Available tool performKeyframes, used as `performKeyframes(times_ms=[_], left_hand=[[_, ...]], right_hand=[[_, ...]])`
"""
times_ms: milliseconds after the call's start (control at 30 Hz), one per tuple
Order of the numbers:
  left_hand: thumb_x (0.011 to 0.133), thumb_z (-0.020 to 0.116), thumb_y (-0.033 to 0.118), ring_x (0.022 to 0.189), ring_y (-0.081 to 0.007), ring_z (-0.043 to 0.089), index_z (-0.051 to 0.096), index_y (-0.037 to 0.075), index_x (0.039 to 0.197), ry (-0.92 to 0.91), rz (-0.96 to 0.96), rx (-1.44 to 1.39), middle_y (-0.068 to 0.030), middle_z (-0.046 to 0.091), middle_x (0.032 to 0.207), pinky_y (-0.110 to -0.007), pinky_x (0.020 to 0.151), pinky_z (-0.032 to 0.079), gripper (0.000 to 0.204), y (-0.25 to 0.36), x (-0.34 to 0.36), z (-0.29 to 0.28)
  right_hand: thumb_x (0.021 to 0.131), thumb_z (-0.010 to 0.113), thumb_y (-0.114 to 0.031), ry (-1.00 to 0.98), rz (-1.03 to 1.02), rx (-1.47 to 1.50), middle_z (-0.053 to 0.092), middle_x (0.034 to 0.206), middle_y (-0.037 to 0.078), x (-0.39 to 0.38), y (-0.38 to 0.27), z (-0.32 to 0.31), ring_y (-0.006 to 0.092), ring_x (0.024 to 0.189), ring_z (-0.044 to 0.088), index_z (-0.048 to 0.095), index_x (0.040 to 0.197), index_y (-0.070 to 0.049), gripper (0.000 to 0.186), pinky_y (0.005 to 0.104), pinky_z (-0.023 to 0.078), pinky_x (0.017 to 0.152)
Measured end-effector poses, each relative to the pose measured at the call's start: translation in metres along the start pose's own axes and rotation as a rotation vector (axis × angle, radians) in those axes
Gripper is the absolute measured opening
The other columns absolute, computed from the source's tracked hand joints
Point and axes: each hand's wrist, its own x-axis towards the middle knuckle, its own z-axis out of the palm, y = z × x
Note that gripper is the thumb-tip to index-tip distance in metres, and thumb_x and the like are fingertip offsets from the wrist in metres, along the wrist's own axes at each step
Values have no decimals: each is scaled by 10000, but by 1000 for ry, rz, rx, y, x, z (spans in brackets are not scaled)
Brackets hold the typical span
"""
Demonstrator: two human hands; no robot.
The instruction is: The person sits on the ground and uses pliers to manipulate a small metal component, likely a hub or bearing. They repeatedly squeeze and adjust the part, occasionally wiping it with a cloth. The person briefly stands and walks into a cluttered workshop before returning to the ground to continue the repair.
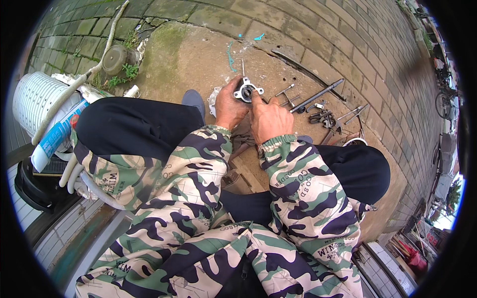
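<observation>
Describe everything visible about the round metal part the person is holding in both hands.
The round metal part is a small grey, disc-like casting with lobed edges and a dark central bore ringed by a lighter collar. It looks like bare, somewhat grimy metal. It is held above the concrete ground, its face tilted toward the camera. The left hand grips its left side; the right hand presses a fingertip on its right edge. Its underside is hidden.
</observation>
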Motion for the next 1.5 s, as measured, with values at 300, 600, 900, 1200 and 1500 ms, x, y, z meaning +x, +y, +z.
performKeyframes(times_ms=[300,600,900,1200,1500], left_hand=[[639,873,185,967,-242,692,630,10,1224,6,40,-6,-148,714,1061,-331,831,536,657,9,0,-2],[622,874,225,954,-326,697,648,55,1176,35,84,50,-162,713,1023,-381,805,539,622,13,-1,-2],[576,896,209,976,-338,689,636,51,1203,17,78,19,-168,711,1041,-394,832,538,697,5,0,1],[580,888,218,978,-342,687,638,65,1200,22,72,38,-166,712,1043,-402,833,539,685,1,0,1],[600,880,234,1000,-333,678,636,79,1224,1,61,65,-166,705,1051,-395,854,534,689,9,1,-3]], right_hand=[[844,593,-173,-66,27,8,674,884,251,8,-2,-12,430,822,695,641,1236,-139,396,520,547,719],[820,593,-147,-227,-72,-50,703,930,238,45,4,-44,407,926,694,716,1036,-95,255,479,555,821],[825,640,-134,-323,-81,-111,697,1010,248,58,-2,-55,393,973,688,692,1075,-49,270,452,555,857],[784,721,-174,-414,-86,-107,695,1083,202,66,-2,-57,366,1058,671,672,1138,-97,366,455,554,882],[737,799,-214,-460,-84,-187,693,1134,169,74,-6,-61,344,1095,669,645,1206,-123,502,443,560,898]])
